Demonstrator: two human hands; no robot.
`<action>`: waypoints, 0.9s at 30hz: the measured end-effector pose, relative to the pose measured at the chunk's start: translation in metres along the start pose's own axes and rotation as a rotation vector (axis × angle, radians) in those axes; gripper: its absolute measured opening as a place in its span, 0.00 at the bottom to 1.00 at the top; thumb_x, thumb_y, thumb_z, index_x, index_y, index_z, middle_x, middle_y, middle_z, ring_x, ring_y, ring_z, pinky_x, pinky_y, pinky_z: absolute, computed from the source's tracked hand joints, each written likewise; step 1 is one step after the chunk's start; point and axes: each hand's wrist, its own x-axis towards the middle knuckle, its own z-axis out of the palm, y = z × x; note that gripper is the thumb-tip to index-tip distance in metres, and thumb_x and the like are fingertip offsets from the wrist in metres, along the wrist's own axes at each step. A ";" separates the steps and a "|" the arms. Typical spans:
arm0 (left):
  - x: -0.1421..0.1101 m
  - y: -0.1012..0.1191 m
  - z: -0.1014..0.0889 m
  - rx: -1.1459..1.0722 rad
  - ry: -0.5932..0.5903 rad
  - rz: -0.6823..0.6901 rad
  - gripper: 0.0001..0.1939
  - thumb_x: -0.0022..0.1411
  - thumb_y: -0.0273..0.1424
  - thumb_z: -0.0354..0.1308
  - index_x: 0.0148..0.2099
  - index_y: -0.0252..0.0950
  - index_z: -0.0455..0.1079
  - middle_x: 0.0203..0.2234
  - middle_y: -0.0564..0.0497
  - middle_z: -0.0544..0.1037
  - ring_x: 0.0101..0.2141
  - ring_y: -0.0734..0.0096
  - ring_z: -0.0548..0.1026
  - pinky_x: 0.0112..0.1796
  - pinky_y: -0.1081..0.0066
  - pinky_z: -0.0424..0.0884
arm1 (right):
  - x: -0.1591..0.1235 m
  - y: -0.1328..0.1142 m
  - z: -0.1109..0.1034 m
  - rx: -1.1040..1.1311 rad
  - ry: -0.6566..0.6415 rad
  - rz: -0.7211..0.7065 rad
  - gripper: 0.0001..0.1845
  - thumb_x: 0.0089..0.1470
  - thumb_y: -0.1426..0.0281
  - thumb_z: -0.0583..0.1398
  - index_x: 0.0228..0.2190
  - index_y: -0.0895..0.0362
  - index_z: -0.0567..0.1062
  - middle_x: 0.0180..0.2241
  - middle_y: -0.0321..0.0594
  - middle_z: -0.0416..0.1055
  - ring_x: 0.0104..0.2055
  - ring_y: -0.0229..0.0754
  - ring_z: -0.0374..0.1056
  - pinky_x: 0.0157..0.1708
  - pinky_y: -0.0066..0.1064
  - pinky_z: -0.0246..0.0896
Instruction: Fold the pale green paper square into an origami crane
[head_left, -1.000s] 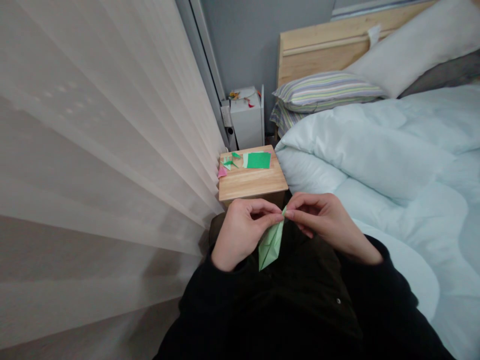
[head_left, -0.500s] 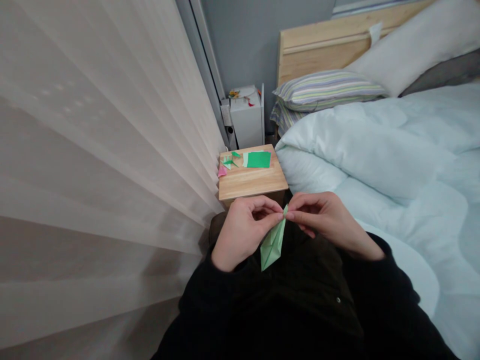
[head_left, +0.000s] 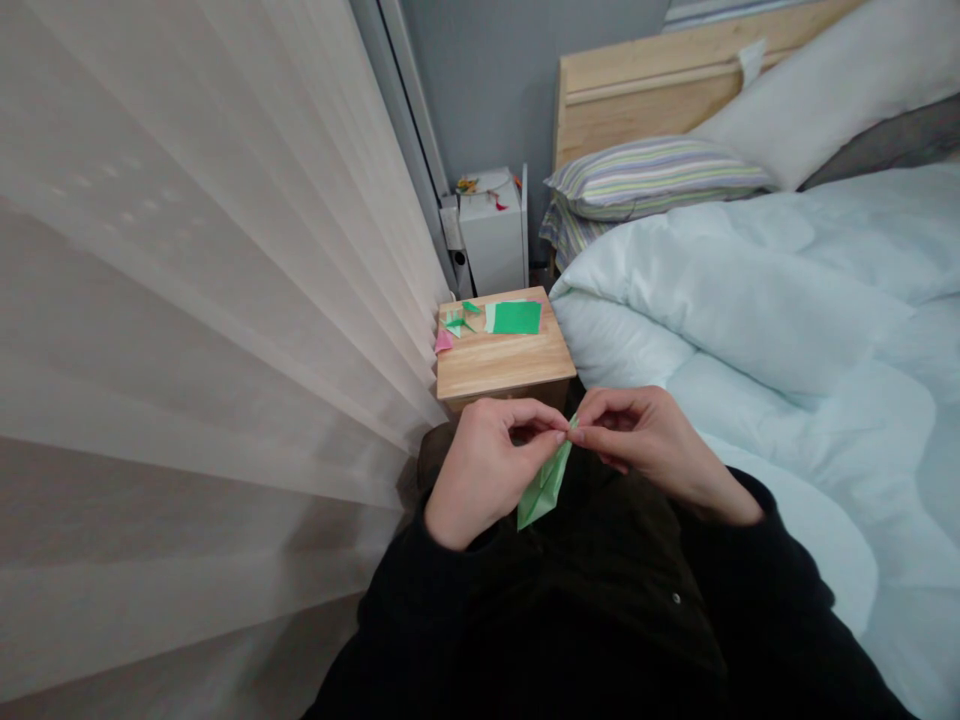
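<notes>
A light green piece of folded paper [head_left: 544, 490] hangs above my lap, its narrow tip pinched between both hands. My left hand [head_left: 499, 455] grips it from the left with thumb and forefinger. From the right, my right hand [head_left: 649, 435] pinches the same tip, fingertips almost touching those of the left. The paper's wide end points down toward me, and its upper tip is partly hidden by the fingers. Beyond the hands, a small wooden table [head_left: 502, 368] carries a dark green paper sheet [head_left: 517, 318], small folded green papers [head_left: 456, 322] and a pink folded paper [head_left: 444, 341].
A pale curtain [head_left: 225, 300] fills the left side. To the right lies a bed with a light blue quilt [head_left: 750, 290] and a striped pillow [head_left: 660, 180]. A white cabinet [head_left: 491, 240] with small colourful items on top stands behind the table.
The folded paper's lower end has swung slightly up and left, and its tip has tilted to the right. Both hands keep their pinch in nearly the same place.
</notes>
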 end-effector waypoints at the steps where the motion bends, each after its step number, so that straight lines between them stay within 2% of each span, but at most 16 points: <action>1: 0.000 0.000 0.001 -0.001 0.004 0.000 0.05 0.59 0.26 0.64 0.33 0.35 0.82 0.29 0.48 0.84 0.32 0.66 0.80 0.36 0.70 0.74 | 0.000 0.000 0.001 0.003 0.015 0.001 0.15 0.48 0.60 0.73 0.26 0.57 0.79 0.21 0.34 0.70 0.19 0.32 0.60 0.16 0.25 0.52; 7: 0.000 -0.004 0.005 -0.141 0.003 -0.024 0.05 0.55 0.27 0.69 0.36 0.34 0.80 0.30 0.48 0.84 0.32 0.69 0.79 0.36 0.71 0.74 | -0.001 -0.005 0.005 0.018 0.080 -0.010 0.10 0.49 0.66 0.71 0.25 0.58 0.78 0.21 0.33 0.70 0.19 0.32 0.61 0.17 0.24 0.54; 11: 0.001 -0.006 0.006 -0.158 0.034 -0.061 0.05 0.55 0.28 0.70 0.35 0.33 0.79 0.28 0.49 0.82 0.31 0.70 0.78 0.35 0.72 0.73 | 0.000 -0.006 0.008 0.015 0.085 -0.023 0.09 0.50 0.67 0.70 0.25 0.57 0.78 0.22 0.33 0.70 0.20 0.33 0.62 0.17 0.25 0.56; 16: 0.001 -0.006 0.006 -0.164 0.018 -0.099 0.07 0.53 0.29 0.71 0.34 0.33 0.78 0.28 0.49 0.82 0.30 0.70 0.78 0.35 0.72 0.73 | -0.001 -0.003 0.012 -0.024 0.129 -0.065 0.12 0.54 0.64 0.67 0.24 0.57 0.77 0.21 0.34 0.69 0.19 0.33 0.62 0.17 0.26 0.55; 20: 0.002 -0.007 0.006 -0.213 0.012 -0.116 0.09 0.51 0.30 0.73 0.33 0.33 0.77 0.27 0.50 0.81 0.30 0.71 0.77 0.36 0.71 0.73 | -0.002 -0.002 0.016 -0.079 0.241 -0.115 0.17 0.60 0.62 0.64 0.23 0.57 0.75 0.18 0.32 0.65 0.17 0.33 0.60 0.18 0.27 0.54; 24: 0.005 -0.012 0.006 -0.287 0.091 -0.084 0.11 0.52 0.33 0.73 0.34 0.33 0.77 0.27 0.50 0.80 0.30 0.71 0.77 0.36 0.71 0.74 | -0.003 0.000 0.019 -0.134 0.240 -0.186 0.14 0.62 0.60 0.63 0.29 0.56 0.78 0.23 0.34 0.69 0.20 0.34 0.61 0.19 0.29 0.54; 27: 0.007 -0.015 0.006 -0.318 0.136 -0.046 0.10 0.53 0.32 0.73 0.33 0.33 0.76 0.27 0.52 0.79 0.29 0.73 0.75 0.35 0.72 0.73 | -0.004 0.002 0.020 -0.182 0.211 -0.233 0.10 0.60 0.62 0.65 0.32 0.55 0.79 0.29 0.38 0.72 0.27 0.37 0.65 0.24 0.30 0.58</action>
